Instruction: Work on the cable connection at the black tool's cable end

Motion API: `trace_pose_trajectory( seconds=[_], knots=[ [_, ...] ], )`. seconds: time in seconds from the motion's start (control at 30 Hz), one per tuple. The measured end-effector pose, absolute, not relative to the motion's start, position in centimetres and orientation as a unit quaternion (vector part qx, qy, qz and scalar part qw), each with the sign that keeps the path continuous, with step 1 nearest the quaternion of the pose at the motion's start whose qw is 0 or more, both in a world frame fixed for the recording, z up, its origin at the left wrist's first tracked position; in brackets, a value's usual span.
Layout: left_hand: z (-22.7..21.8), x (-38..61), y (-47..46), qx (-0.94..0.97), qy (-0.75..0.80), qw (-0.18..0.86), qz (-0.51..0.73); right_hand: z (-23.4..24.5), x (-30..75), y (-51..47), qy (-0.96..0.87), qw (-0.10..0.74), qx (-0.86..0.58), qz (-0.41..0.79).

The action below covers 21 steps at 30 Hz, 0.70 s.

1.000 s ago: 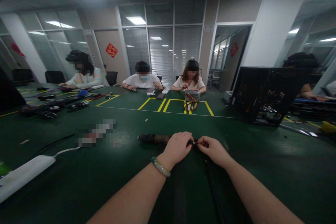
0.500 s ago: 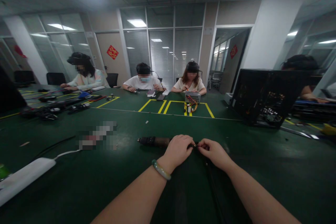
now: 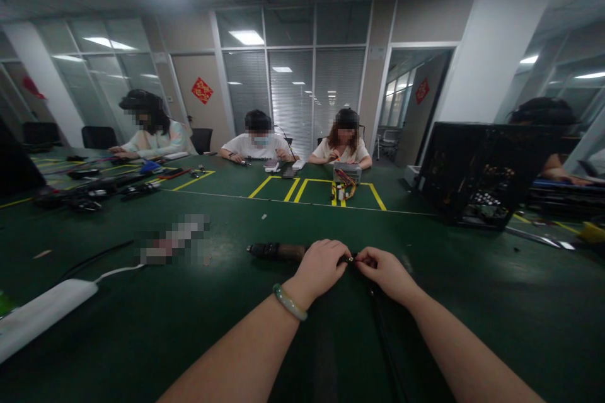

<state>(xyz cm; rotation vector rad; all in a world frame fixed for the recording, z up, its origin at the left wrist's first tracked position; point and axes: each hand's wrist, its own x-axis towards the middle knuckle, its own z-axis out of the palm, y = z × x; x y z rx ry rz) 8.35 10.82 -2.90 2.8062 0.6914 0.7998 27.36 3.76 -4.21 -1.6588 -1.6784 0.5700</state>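
A dark electric screwdriver (image 3: 278, 252) lies crosswise on the green table, its narrow tip to the left. My left hand (image 3: 324, 264) is closed over its right-hand end and hides that part. Close against it, my right hand (image 3: 382, 269) pinches with thumb and forefinger. A tiny shiny metal piece (image 3: 350, 259) shows between the two sets of fingertips; its kind is too small to tell. From beneath the right hand, a black cable (image 3: 384, 327) runs toward me along the table, and its upper end is hidden by the fingers.
On the left lies a white power strip (image 3: 47, 312) with a white cord. A black computer case (image 3: 477, 176) stands at right. Across the table, several people work; one has a grey power supply (image 3: 347, 172) with coloured wires. Black cables (image 3: 118, 187) lie far left.
Both hands stay in nearly the same place, still close together. The shiny piece between the fingertips shows slightly more clearly. The view has shifted very slightly.
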Motion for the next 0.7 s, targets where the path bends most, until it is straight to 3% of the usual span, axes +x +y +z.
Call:
trace_pose_trajectory(
  seconds=[0.7],
  knots=[
    [-2.86, 8.35, 10.79, 0.933, 0.232, 0.062, 0.268, -4.15, 27.41, 3.62, -0.649, 0.349, -0.636, 0.228]
  ],
)
